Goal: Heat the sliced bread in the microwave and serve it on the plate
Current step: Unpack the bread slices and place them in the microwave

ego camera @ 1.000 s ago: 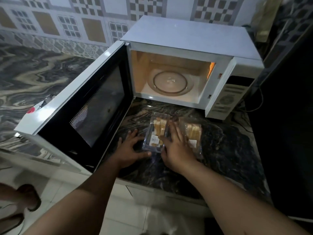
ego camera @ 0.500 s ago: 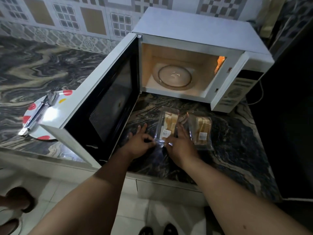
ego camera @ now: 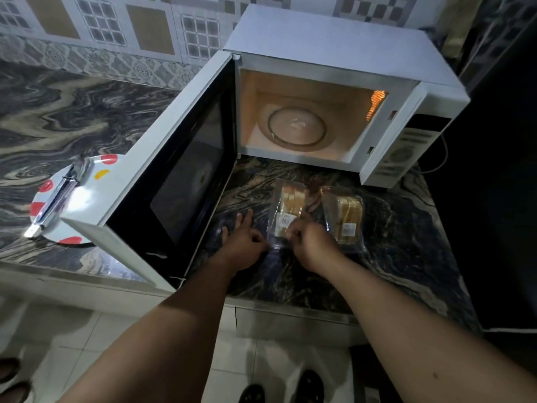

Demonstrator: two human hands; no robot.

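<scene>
A white microwave [ego camera: 334, 39] stands open on the dark marbled counter, its door [ego camera: 186, 181] swung out to the left and its lit cavity holding an empty glass turntable [ego camera: 296, 130]. In front of it lie two clear plastic packs of sliced bread, the left pack [ego camera: 287, 206] and the right pack [ego camera: 347, 216]. My left hand [ego camera: 242, 244] and my right hand [ego camera: 311, 242] both pinch the near end of the left pack's wrapper. A white plate with red and yellow spots [ego camera: 48, 184] sits left of the door, with metal tongs [ego camera: 58, 199] lying on it.
The open door juts over the counter's front edge between the plate and the bread. A dark appliance or wall [ego camera: 499, 199] borders the counter on the right. Patterned wall tiles [ego camera: 116, 30] run behind. Feet in dark shoes [ego camera: 311, 385] show on the floor tiles below.
Both hands slid from the sides of the left bread pack back to its near end and now pinch the wrapper there. The camera shifted, bringing the plate into view.
</scene>
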